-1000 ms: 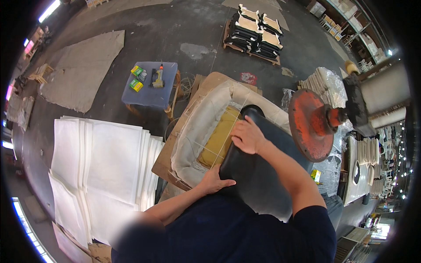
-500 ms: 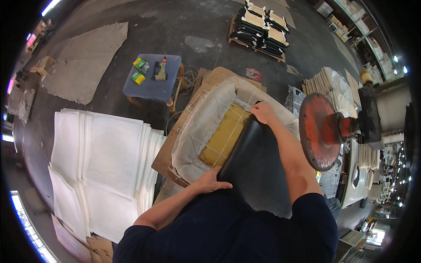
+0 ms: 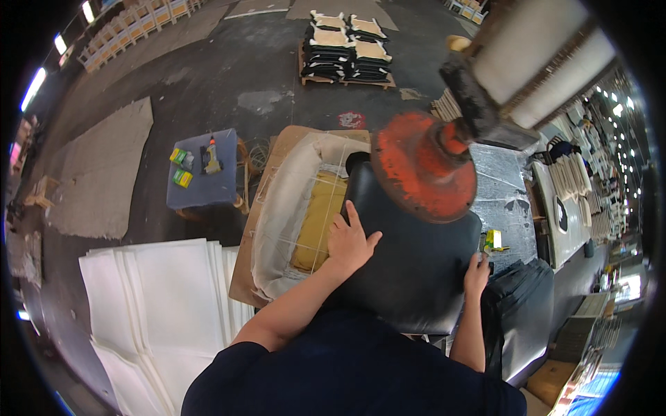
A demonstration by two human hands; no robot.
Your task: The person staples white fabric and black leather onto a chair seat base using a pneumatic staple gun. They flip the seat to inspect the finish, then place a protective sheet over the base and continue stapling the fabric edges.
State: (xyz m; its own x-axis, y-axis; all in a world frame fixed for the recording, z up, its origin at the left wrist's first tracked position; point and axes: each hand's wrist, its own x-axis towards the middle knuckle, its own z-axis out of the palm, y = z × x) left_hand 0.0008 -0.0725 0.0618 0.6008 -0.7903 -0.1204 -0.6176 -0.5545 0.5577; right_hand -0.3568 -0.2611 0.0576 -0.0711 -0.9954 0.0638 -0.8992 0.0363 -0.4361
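A black leather-like padded panel (image 3: 409, 267) lies in front of me, its left part over a padded, cream-lined frame (image 3: 270, 201) with strings across it and mustard-coloured fabric (image 3: 320, 218) inside. My left hand (image 3: 352, 241) rests on the panel near its left edge, fingers spread and thumb out. Past the panel's right edge is my right hand (image 3: 476, 275), fingers bent together beside a small dark object; what they hold is hard to make out. A worn red round press plate (image 3: 424, 166) hangs over the panel's far part and hides some of it.
At left stand white foam-like sheets (image 3: 173, 291). Beyond them a blue-topped stool (image 3: 201, 180) carries a nail gun (image 3: 210, 156) and small yellow-green boxes (image 3: 182, 178). Plastic-wrapped material (image 3: 503, 187) and black fabric (image 3: 520, 298) lie at right. Stacked black-and-cream cushions (image 3: 347, 52) stand far ahead.
My right hand has left the panel's far corner and moved right and nearer. My left hand has moved from the near edge onto the panel, which now lies flatter. The view has turned right.
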